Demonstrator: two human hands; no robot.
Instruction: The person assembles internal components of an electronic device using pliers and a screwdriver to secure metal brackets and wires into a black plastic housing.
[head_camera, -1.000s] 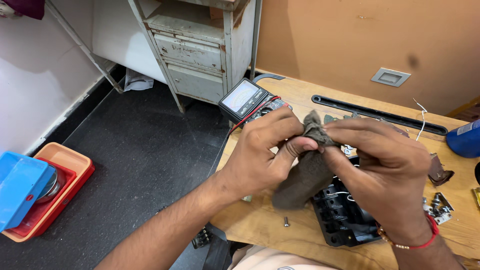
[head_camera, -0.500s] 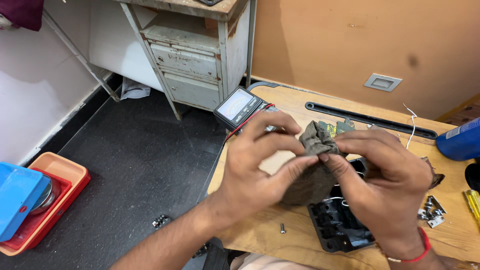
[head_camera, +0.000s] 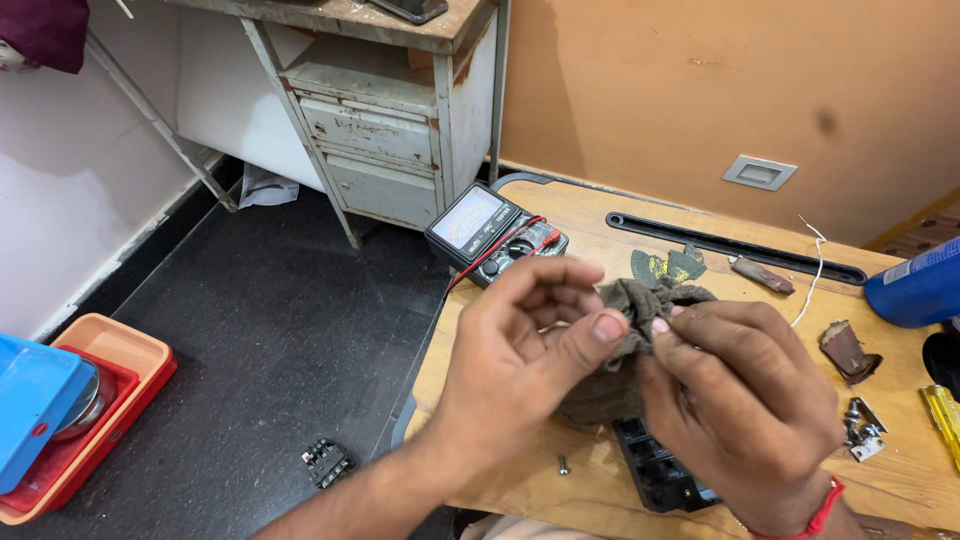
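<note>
Cloth (head_camera: 620, 350), a crumpled grey-brown rag, sits bunched between both hands above the near edge of the wooden workbench (head_camera: 590, 225). It looks soft, limp and light, so it should fold wherever it is pinched and hang from any point held; a bunched fold gives a surer hold than a loose edge. It may be wrapped round something small, but the pictures do not show that.

Going by size, the grey metal cabinet (head_camera: 400, 150) stands across the dark floor (head_camera: 250, 330), with an orange tray (head_camera: 110, 420) holding a blue lid at the lower left. On the workbench lie a long black strip (head_camera: 740, 245), a blue canister (head_camera: 920, 285) at the right edge, a black analogue multimeter (head_camera: 490, 232) with red leads, and a black plastic part (head_camera: 660, 470) just under the hands.

The left hand (head_camera: 520, 360) closes thumb and forefinger on the rag's upper fold, its other fingers curled loosely. The right hand (head_camera: 745, 390), with a red thread at the wrist, pinches the same fold from the other side, fingertips (head_camera: 660, 325) nearly touching the left thumb.

Smaller things: a brown scrap (head_camera: 845, 350), a yellow tool handle (head_camera: 940, 420), a green leaf-shaped piece (head_camera: 668, 265), a small black part on the floor (head_camera: 327, 463), and a loose screw (head_camera: 563, 465) near the bench edge.
</note>
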